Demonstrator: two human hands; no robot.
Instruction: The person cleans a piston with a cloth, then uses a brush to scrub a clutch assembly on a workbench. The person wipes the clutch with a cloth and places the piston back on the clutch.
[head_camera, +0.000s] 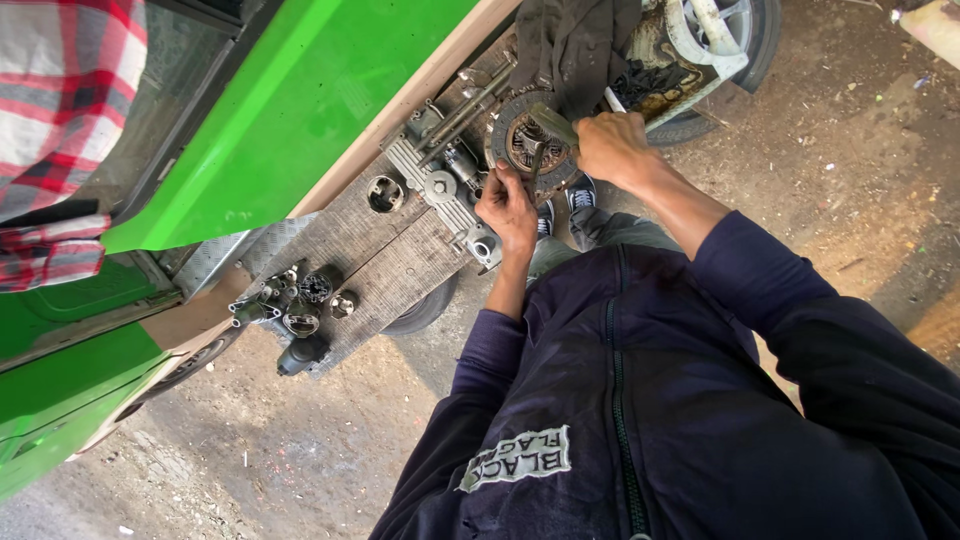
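Gripping a metal tool (553, 124), the right hand (612, 146) worked just above the round clutch disc (528, 143) while the left hand (508, 208), fingers curled on its near rim, steadied it; firm bracing seemed advisable against slippage.

Beside the fingers (508, 188), the round clutch disc (530, 142) is dull, rusty metal with a rough friction ring. Just beyond them hangs a dark, matt cloth (572, 40). Left of them, the ribbed engine part (432, 192) looks like dull grey cast metal, resting on a worn, grainy wooden deck (385, 262).
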